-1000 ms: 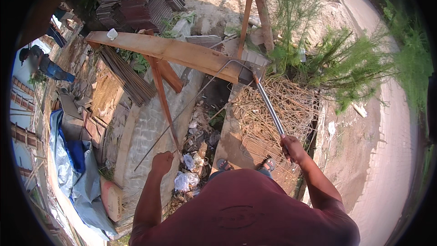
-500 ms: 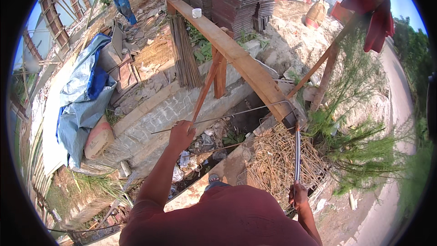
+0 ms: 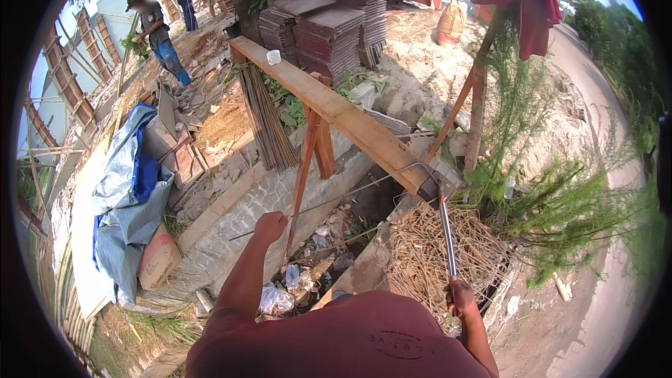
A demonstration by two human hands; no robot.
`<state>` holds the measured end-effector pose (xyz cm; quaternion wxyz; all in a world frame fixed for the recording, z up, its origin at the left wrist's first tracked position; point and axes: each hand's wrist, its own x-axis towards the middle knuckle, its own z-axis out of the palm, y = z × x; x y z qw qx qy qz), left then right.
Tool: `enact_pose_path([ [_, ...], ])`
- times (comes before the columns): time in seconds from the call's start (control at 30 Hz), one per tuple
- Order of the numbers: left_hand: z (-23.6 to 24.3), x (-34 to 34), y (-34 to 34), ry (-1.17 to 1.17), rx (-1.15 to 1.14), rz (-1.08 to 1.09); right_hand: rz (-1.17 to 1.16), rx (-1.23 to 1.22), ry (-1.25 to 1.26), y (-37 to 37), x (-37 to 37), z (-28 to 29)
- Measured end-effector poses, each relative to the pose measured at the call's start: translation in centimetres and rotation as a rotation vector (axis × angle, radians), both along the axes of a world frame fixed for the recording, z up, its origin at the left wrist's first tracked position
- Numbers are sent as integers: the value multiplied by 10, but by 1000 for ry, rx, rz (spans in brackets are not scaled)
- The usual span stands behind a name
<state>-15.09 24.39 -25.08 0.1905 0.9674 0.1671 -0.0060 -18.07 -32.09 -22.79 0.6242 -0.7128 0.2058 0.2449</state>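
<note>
My left hand [image 3: 270,226] is closed around a thin steel rod [image 3: 336,200], left of the ditch. The rod slants up to the near end of a wooden beam [image 3: 336,106], where a bent stretch of it curves over the wood. My right hand [image 3: 460,298] grips the lower end of a long metal bar-bending handle [image 3: 449,238]. The handle's head meets the bent rod at the metal-fitted beam end. How the rod sits in that fitting is too small to make out. Below the beam end lies a heap of bent steel pieces [image 3: 448,248].
Slanting posts [image 3: 306,175] prop the beam, with a white cup [image 3: 274,57] on its far part. A bundle of straight rods [image 3: 266,119] leans beside it. A littered ditch [image 3: 280,297] runs below. Stacked tiles [image 3: 336,38], a blue tarp [image 3: 129,196] and a person [image 3: 164,45] are farther off.
My view has tilted up, so more background shows. The bending handle's head has shifted left, and the rod's curved stretch over the beam end looks different. Both hands keep their grip.
</note>
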Motion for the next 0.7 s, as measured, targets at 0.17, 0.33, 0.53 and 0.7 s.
enact_pose_path([
  [0.17, 5, 10, -11, -6, -42, -9, -5, -35, -2, 1, -1, 4],
  [0.33, 1, 11, -12, 14, -35, -12, -15, 12, 1, -4, 1, -8],
  [0.53, -1, 14, -18, -2, -67, -15, -25, 58, -14, -30, 2, -57],
  [0.7, -1, 12, -14, -28, -44, 3, 15, -61, 29, -10, 7, -28],
])
